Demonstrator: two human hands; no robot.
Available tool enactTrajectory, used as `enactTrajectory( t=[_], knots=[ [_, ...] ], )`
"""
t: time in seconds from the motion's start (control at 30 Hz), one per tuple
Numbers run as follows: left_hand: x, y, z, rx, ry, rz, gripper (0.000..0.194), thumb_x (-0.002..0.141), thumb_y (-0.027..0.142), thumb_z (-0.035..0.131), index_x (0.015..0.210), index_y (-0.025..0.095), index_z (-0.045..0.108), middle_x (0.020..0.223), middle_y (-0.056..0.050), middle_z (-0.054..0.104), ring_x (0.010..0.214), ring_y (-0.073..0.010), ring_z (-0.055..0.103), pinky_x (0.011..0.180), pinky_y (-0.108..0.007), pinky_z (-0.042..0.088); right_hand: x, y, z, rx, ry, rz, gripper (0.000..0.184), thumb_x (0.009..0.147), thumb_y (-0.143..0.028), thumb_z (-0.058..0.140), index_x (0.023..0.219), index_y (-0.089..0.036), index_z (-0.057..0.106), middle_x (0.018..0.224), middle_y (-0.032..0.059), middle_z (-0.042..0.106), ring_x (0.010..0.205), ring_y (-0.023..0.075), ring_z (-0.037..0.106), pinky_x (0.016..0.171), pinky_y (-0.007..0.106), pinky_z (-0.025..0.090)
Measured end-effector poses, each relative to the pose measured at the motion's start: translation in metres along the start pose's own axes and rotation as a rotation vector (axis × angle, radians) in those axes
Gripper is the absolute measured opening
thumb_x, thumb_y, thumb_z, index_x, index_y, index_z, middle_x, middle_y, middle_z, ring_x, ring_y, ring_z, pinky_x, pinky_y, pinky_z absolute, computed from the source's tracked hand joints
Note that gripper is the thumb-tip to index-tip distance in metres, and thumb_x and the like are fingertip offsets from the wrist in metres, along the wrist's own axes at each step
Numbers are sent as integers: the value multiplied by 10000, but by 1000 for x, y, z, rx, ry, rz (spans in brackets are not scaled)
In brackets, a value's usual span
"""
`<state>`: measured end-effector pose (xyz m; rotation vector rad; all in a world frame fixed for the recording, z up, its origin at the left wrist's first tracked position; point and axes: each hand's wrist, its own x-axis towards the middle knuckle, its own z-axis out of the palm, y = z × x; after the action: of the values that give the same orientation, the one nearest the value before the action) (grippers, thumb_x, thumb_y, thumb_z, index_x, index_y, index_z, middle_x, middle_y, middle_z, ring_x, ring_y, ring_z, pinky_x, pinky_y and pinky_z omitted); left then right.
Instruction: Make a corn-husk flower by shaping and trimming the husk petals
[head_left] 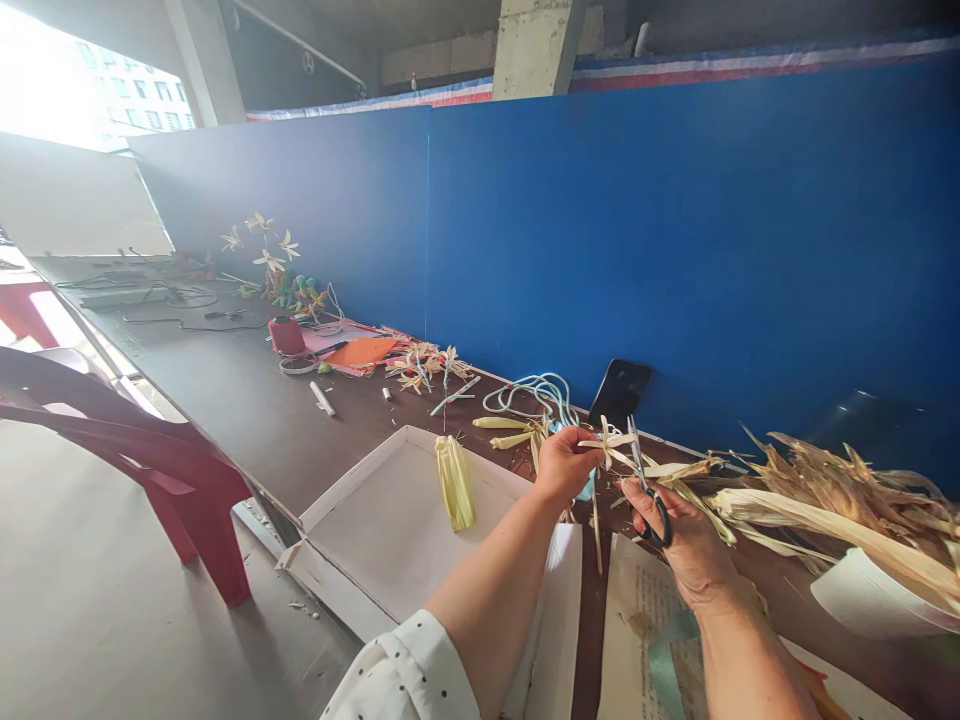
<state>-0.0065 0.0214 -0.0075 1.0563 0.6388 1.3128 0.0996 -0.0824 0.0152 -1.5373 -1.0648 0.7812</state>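
1. Pinching a small husk flower (606, 440) at its base, the left hand (562, 465) has its fingers closed together on it, so the pale petals fan out just above and to the right of the grip.
2. The right hand (686, 540) is clamped through the black handles of a pair of scissors (646, 480); the blades rise from that grip up and to the left, their tips right beside the flower's petals. Whether the blades are parted is too fine to tell.
3. Beyond the right hand's grip, further right, lies a heap of dried corn husks (840, 495), partly over a white bowl (874, 600).
4. Left of the left hand's grip, a folded yellow-green husk (455, 483) rests in a white tray (360, 530).
5. Behind both grips, a black phone (621, 392) leans on the blue board (675, 230), with a pale blue cord (536, 392) beside it on the brown table (240, 400).
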Motion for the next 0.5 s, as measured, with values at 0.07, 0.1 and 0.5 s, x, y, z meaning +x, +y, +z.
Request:
enactTrajectory(
  t=[0.07,0.1,0.5],
  knots=[
    [-1,0,-1,2,-12,1,136,571,176,660,684,160,586,558,49,554,471,-45,420,492,-178,328,0,0,0,0,-6,-4,337,665,-519,715,766,-209,629,529,-39,485,564,139,399,552,276,309],
    [-1,0,-1,10,-16,3,135,575,178,659,687,161,587,554,52,547,466,-43,411,490,-178,323,0,0,0,1,-6,-6,332,672,-517,710,760,-209,624,529,-40,483,565,140,397,552,277,307],
    [0,-7,-1,100,-41,42,134,597,206,669,696,169,587,553,64,511,495,-49,393,506,-185,304,1,-1,-1,15,15,22,348,640,-501,736,821,-215,655,517,-51,481,576,138,408,567,267,315]
  ],
)
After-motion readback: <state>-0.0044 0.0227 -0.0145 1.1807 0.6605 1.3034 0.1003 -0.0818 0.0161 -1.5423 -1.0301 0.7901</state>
